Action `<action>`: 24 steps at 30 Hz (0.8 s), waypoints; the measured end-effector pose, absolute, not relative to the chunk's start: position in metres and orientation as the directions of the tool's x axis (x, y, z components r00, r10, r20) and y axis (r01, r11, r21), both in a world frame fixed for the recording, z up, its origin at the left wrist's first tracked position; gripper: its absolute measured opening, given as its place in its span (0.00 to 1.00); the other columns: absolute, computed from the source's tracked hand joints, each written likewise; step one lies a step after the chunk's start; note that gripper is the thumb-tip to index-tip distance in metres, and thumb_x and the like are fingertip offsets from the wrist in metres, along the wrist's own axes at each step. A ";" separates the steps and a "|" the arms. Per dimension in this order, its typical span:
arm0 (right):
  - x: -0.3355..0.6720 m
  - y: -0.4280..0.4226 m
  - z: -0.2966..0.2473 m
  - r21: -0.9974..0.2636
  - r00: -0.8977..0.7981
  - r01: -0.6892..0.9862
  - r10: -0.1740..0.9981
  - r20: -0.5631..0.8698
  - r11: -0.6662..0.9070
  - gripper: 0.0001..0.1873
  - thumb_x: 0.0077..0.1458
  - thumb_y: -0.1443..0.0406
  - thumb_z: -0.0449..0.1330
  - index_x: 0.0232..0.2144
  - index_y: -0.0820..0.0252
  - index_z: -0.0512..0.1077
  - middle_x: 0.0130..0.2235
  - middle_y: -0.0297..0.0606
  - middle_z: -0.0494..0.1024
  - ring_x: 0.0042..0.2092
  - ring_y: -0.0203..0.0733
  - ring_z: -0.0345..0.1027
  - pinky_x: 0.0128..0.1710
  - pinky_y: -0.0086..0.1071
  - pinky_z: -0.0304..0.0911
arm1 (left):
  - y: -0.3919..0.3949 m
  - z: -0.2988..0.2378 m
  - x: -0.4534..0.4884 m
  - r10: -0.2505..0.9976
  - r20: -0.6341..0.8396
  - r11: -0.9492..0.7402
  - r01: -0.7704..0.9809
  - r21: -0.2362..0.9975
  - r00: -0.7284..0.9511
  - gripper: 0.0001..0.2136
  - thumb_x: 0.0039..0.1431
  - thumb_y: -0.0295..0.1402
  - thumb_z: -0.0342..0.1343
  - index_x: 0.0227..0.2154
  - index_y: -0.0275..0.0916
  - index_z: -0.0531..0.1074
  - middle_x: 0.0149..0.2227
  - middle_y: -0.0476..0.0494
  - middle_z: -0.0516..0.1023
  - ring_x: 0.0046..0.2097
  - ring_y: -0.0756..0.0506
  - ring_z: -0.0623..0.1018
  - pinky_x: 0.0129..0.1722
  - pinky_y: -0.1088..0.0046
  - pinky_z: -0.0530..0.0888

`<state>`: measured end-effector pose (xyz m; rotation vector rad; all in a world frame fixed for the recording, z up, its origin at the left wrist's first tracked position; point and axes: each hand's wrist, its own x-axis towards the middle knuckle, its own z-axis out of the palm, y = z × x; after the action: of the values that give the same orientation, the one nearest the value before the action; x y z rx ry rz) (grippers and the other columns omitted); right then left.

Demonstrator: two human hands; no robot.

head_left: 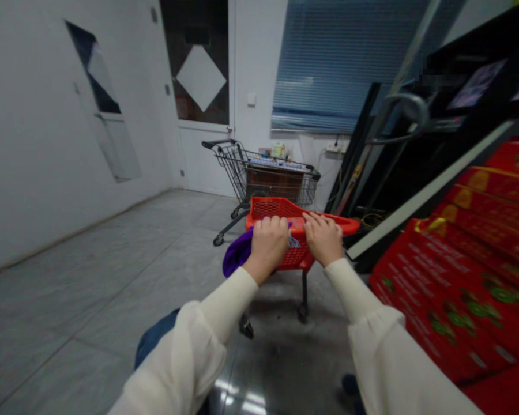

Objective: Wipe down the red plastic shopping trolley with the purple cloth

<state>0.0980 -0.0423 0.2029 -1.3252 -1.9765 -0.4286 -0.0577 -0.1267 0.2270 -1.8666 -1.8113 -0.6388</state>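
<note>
A small red plastic shopping cart (266, 206) on dark wheeled legs stands in front of me. My left hand (269, 241) is closed over the cart's near edge, where the handle is. A purple cloth (239, 252) hangs out beside that hand; whether the fingers also press on it, I cannot tell. My right hand (323, 237) wraps the same handle a little to the right, with its fingers curled over the top. The inside of the cart is mostly hidden behind my hands.
A dark metal shopping cart (281, 167) carrying a brown box and small items stands ahead by the wall. Red cartons (450, 288) are stacked at the right. Long dark and pale bars (428, 190) lean behind them. A white door (205, 155) closes off the far end.
</note>
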 end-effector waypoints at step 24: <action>0.083 -0.049 0.201 -0.188 -0.206 0.856 0.650 0.731 0.482 0.23 0.66 0.58 0.46 0.53 0.53 0.76 0.53 0.41 0.77 0.51 0.50 0.60 0.50 0.45 0.49 | -0.109 0.222 -0.083 0.769 0.633 0.058 0.996 0.067 -0.088 0.16 0.71 0.37 0.38 0.41 0.37 0.71 0.41 0.37 0.74 0.45 0.41 0.73 0.44 0.65 0.66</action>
<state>0.0832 -0.0495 0.2013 -1.2477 -1.9420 -0.3302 -0.0826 -0.1090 0.2224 -1.7600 -1.9116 -0.7008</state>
